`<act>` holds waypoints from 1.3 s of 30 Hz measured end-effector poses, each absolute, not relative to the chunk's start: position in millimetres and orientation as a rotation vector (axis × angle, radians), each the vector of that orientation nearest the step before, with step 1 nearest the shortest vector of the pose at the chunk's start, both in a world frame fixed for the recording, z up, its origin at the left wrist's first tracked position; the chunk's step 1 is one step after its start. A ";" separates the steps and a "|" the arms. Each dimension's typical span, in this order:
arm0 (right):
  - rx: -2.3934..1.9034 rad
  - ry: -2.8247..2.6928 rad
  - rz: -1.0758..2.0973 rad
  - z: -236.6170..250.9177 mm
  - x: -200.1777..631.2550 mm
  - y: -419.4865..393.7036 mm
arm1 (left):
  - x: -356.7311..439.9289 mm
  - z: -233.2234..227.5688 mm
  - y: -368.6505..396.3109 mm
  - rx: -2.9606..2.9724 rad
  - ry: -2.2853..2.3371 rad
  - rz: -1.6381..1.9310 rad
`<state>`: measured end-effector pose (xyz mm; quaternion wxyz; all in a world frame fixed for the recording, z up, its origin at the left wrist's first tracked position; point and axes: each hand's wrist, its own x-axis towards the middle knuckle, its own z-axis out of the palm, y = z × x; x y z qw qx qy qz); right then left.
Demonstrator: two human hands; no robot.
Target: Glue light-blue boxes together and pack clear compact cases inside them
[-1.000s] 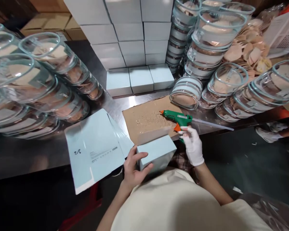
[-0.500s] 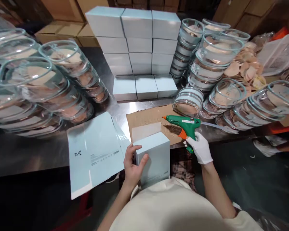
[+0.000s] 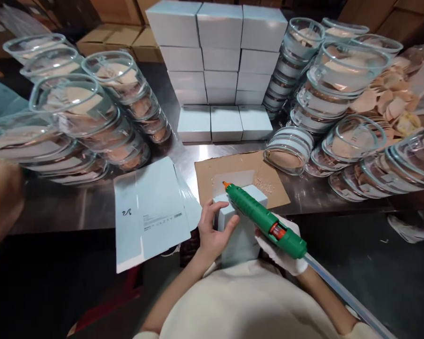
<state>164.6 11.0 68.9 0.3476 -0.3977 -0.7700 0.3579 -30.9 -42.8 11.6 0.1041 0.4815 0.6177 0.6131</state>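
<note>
My bare left hand (image 3: 214,230) grips the left side of a pale blue box (image 3: 240,235) held against my body, below the table edge. Its top flap (image 3: 237,179) stands open over the cardboard. My right hand (image 3: 281,252), in a white glove, holds a green glue gun (image 3: 265,221) with an orange tip. The gun lies diagonally over the box, its nozzle pointing at the box's top left edge by the open flap. A clear glue stick (image 3: 342,294) trails from the gun's rear toward the lower right.
A brown cardboard sheet (image 3: 268,181) with glue marks lies on the steel table (image 3: 56,212). Flat unfolded blue cartons (image 3: 151,212) lie at the left. Stacked blue boxes (image 3: 219,61) stand behind. Piles of glass bowls (image 3: 88,113) and more glass bowls (image 3: 342,113) flank both sides.
My right hand lifted the glue gun off the cardboard and swung it over the box, nozzle now at the box's top edge. My left hand kept its hold on the box.
</note>
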 end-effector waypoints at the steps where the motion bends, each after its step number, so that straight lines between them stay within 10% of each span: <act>1: -0.986 -2.053 0.837 69.3 160.4 11.1 | -30.3 11.4 -43.1 1.423 1.829 1.809; 22: -1.589 -1.361 1.451 24.7 184.2 92.6 | -50.6 -4.7 -60.6 1.370 1.725 1.855; 28: -1.734 -1.454 1.126 45.7 195.3 116.5 | -52.4 -2.0 -60.6 1.394 1.732 1.850; 39: -0.674 -1.771 1.725 64.1 153.6 89.0 | -41.7 3.6 -50.6 1.268 1.469 1.927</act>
